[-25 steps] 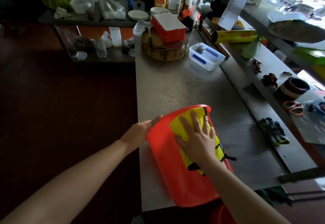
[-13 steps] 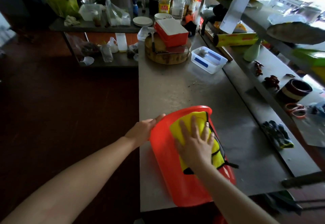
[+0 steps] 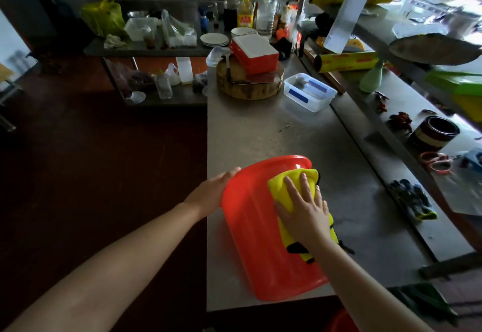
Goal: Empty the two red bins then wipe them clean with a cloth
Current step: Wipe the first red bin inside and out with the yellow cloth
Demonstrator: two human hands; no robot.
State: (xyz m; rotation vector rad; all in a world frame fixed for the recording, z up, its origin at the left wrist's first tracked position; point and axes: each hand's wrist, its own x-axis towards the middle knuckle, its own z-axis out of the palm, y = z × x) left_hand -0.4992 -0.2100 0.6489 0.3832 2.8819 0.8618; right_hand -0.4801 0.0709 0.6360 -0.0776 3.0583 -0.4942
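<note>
I have the red bin (image 3: pixel 260 240) lying on its side on the steel table (image 3: pixel 260 133), close to the near edge, so its outer wall faces up where I can reach it. My left hand (image 3: pixel 208 193) rests against the bin's left side with the fingers straight. It grips nothing and is there to brace the round bin so it doesn't roll. My right hand (image 3: pixel 305 209) is spread flat on the yellow cloth (image 3: pixel 281 188), pressing it onto the upper wall near the far end. I judge this is the wiping step on the outside of this bin. A red shape (image 3: pixel 339 322) shows below the table edge. It may be the second bin, but I cannot tell.
</note>
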